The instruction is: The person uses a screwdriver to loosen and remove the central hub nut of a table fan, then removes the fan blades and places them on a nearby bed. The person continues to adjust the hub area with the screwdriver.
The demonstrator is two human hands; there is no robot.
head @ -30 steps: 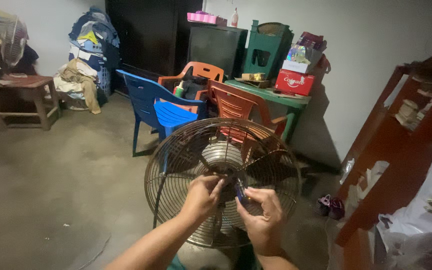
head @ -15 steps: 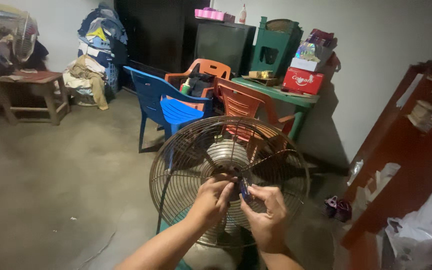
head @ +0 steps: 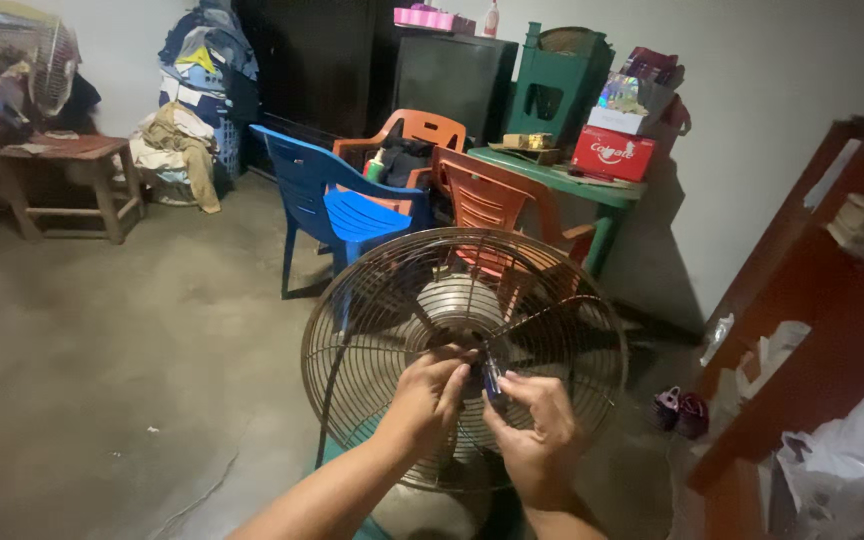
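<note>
Fingers of both your hands meet at the hub of the wire fan guard (head: 464,360), which stands upright on the concrete floor (head: 132,360) in front of you, so the centre of the grille faces you at working height. Your left hand (head: 432,395) is curled with its fingertips pressed to the middle of the grille, apparently steadying it, while your right hand (head: 537,425) pinches a small dark blue piece (head: 493,380) just beside those fingertips; what the piece is, I cannot tell. Neither hand is loose: both are closed in a fine grip at the same spot. Behind the guard you can see the round motor housing (head: 457,300) through the wires. Beyond it stand a blue plastic chair (head: 337,205) and two orange ones (head: 487,200), pushed near a green table (head: 562,182). On that table's right end lies a flat red carton (head: 612,153) with white lettering, and above it a shiny silver box (head: 624,95). A pink tray-like pack (head: 422,17) sits on the top edge of the dark cabinet (head: 452,70). A wooden shelf (head: 832,270) rises at your right.
</note>
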